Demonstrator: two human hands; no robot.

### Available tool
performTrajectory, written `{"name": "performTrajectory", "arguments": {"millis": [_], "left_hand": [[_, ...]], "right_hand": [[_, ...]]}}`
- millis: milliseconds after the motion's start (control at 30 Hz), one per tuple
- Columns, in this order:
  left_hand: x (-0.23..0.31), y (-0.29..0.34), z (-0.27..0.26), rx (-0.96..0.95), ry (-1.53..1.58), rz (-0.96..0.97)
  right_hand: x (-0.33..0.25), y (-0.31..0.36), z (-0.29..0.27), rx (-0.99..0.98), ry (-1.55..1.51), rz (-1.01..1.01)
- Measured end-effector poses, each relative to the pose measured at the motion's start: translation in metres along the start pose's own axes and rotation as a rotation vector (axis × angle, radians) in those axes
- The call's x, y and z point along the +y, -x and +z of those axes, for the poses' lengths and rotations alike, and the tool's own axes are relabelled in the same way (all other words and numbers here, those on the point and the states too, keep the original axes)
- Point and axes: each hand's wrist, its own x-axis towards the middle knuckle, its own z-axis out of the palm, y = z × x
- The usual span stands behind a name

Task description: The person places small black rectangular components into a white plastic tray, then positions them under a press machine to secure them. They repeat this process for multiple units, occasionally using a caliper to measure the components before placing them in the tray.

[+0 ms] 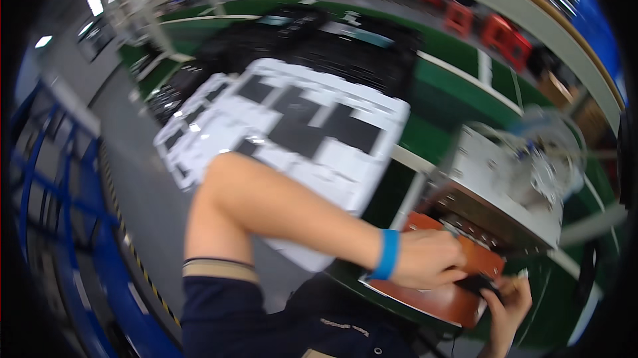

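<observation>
Here, left hand (430, 259) and right hand (510, 299) meet at a small black piece (476, 283)

The small black piece lies between the two hands, above the right part of an orange-brown plate (465, 309) on the green table (444, 113). The left hand is curled palm down, its thumb and fingertips closed on the piece's left end. The right hand is partly bent, thumb and fingers spread about the other end; blur conceals whether it grips. The piece's exact shape is likewise too blurred to tell.

A blue wristband (387, 255) encircles the left wrist; the bare forearm leads back to a navy sleeve (222, 308) with a tan edge. Just beyond the plate stands a metal housing (508, 188), with clear tubing above it. Past the left forearm, white sheets (234, 113) bearing dark rectangles are spread out, with black items (299, 39) behind them. At far left, well apart, stands a blue rack (61, 241).
</observation>
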Motion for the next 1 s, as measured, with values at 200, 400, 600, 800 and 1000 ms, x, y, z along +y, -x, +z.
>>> {"name": "performTrajectory", "arguments": {"millis": [200, 400, 600, 800, 1000], "left_hand": [[0.012, 0.012, -0.006, -0.463, 0.756, -0.404], [0.005, 0.004, -0.005, -0.45, 0.884, -0.215], [0.005, 0.013, -0.007, -0.479, 0.903, -0.246], [0.013, 0.011, -0.014, -0.369, 0.878, -0.302], [0.01, 0.009, -0.017, -0.193, 0.756, -0.351]], "right_hand": [[-0.083, 0.004, 0.06, -0.003, 0.209, -0.838], [-0.043, 0.003, 0.062, 0.25, 0.437, -1.0], [0.081, 0.017, -0.032, 0.738, 0.68, -0.258], [0.21, 0.06, -0.07, 0.623, 0.842, 0.188], [0.161, 0.026, -0.069, 0.66, 0.813, 0.168]]}}
